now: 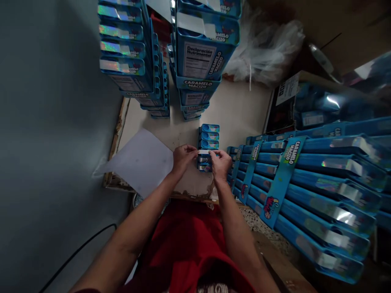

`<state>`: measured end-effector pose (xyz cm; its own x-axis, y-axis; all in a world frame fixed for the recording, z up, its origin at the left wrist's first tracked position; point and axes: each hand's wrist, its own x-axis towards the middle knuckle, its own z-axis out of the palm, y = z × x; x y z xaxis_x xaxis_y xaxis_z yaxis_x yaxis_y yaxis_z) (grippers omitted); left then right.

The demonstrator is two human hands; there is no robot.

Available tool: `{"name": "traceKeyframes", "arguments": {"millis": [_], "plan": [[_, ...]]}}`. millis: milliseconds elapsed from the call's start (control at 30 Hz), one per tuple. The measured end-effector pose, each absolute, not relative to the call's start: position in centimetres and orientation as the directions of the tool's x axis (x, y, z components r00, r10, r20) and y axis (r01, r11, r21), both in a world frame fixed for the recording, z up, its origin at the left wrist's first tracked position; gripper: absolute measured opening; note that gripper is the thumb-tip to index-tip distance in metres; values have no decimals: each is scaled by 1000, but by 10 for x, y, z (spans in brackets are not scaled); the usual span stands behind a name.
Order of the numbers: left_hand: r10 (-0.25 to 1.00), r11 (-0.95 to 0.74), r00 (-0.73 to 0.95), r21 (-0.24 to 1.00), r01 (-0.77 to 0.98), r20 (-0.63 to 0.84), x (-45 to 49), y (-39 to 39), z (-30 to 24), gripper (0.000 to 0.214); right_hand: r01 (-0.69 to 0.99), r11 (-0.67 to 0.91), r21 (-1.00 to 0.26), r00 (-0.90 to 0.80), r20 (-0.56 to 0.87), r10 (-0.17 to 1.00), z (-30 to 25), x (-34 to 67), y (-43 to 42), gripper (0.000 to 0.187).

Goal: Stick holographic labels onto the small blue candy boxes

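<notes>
A small white label strip (204, 152) stretches between my two hands, over a row of small blue candy boxes (209, 136) on the table. My left hand (183, 157) pinches the strip's left end. At its right end, the fingers of my right hand (220, 162) are closed on it, close to the boxes. Part of the row is covered by the strip and my fingers. Left of my left hand lies a white sheet (143, 160), reaching past the table's left edge.
Tall stacks of blue boxes (198, 61) and more blue boxes (126, 73) stand at the back. Banded blue boxes (324, 179) pile up on the right. Behind them are a carton (285, 95) and clear plastic bags (259, 49). A wall (55, 122) bounds the left.
</notes>
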<state>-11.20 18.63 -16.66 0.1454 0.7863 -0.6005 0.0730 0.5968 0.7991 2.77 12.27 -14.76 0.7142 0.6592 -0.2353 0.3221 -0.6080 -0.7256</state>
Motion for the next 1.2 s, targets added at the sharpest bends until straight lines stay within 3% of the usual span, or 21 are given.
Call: {"name": "traceKeyframes", "arguments": {"millis": [167, 267, 367, 467, 533, 600, 700, 800, 900, 1033, 1200], "plan": [[670, 741, 128, 670, -51, -731, -103, 189, -186, 40, 331, -705, -627, 799, -211, 563, -157, 38, 127, 40], [657, 754, 17, 657, 15, -754, -101, 189, -188, 57, 271, -724, -635, 840, -212, 500, -150, 40, 127, 45], [794, 599, -24, 774, 206, -608, -110, 181, -172, 42, 129, -622, -773, 788, -301, 538, -132, 34, 127, 40], [906, 387, 60, 877, 286, -419, -122, 163, -147, 24, -55, -511, -858, 722, -388, 573, -111, 25, 131, 49], [903, 369, 154, 908, 198, -401, -127, 152, -134, 31, -120, -468, -875, 703, -408, 583, -99, 19, 136, 51], [858, 465, 233, 885, 31, -458, -128, 146, -128, 47, -161, -441, -883, 684, -422, 595, -90, 14, 142, 51], [705, 686, 381, 711, -154, -598, -129, 148, -126, 67, -182, -446, -877, 654, -446, 611, -81, 9, 147, 53], [637, 759, 493, 595, -264, -592, -132, 154, -125, 74, -186, -465, -866, 663, -460, 592, -81, 5, 151, 56], [676, 720, 482, 638, -274, -557, -132, 153, -123, 65, -226, -465, -856, 686, -479, 547, -88, 5, 155, 59], [678, 724, 344, 671, -159, -650, -128, 143, -122, 48, -288, -443, -849, 713, -499, 493, -99, 7, 156, 60], [648, 758, 243, 643, -112, -722, -133, 153, -124, 39, -356, -344, -869, 667, -494, 557, -106, 11, 140, 57]]}}
